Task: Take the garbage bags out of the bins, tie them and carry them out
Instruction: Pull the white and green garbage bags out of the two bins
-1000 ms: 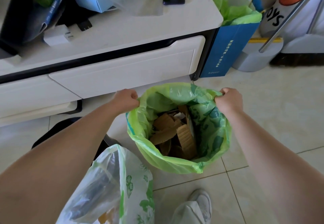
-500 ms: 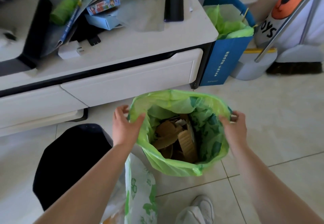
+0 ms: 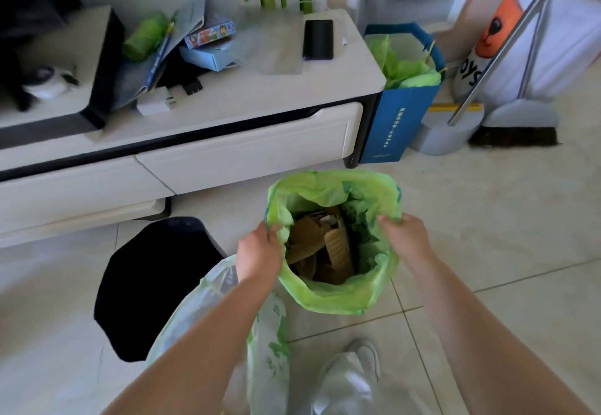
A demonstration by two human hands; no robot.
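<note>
The green garbage bag (image 3: pixel 335 287) stands open on the floor tiles (image 3: pixel 487 235), before the white cabinet (image 3: pixel 227 154), with the black bin (image 3: pixel 153 284) to its left. Cardboard scraps (image 3: pixel 325 245) fill it. The left hand (image 3: pixel 260 252) and right hand (image 3: pixel 405 235) each pinch its rim. Right of the cabinet, a blue paper bag (image 3: pixel 396 122) holds green plastic; beyond it a white sack (image 3: pixel 468 73) reads "OYS".

The letters "OYS" show on the white bag (image 3: pixel 533 40).
</note>
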